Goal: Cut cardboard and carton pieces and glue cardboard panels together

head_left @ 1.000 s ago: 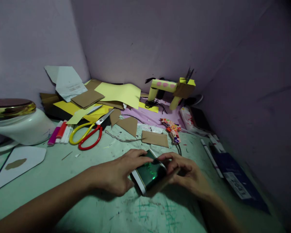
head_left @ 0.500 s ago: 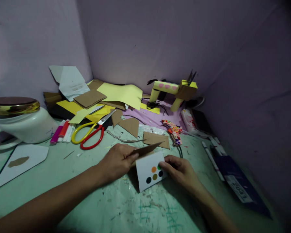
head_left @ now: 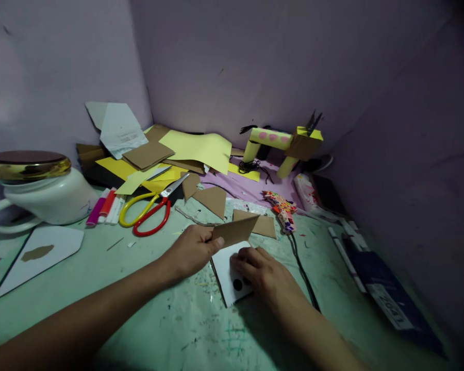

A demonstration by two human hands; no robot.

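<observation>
A folded cardboard piece is at the front middle, with a brown flap (head_left: 236,232) raised and a white panel (head_left: 225,268) with dark dots lying lower. My left hand (head_left: 195,250) pinches the brown flap at its left edge, thumb on its face. Over the white panel lies my right hand (head_left: 257,268), its fingers bent and touching the dotted surface, covering most of the dots. Whether anything small is between those fingertips is hidden.
Red and yellow scissors (head_left: 160,203), markers (head_left: 107,206) and a white mug (head_left: 50,198) stand at left. Behind are paper sheets (head_left: 199,149) and a yellow cardboard animal (head_left: 272,138). A flowered glue gun (head_left: 282,208) with black cord and a blue packet (head_left: 394,304) are right.
My right hand has moved left from the panel's right edge onto its face. The white panel has tilted flatter, and the brown flap now shows more of its face.
</observation>
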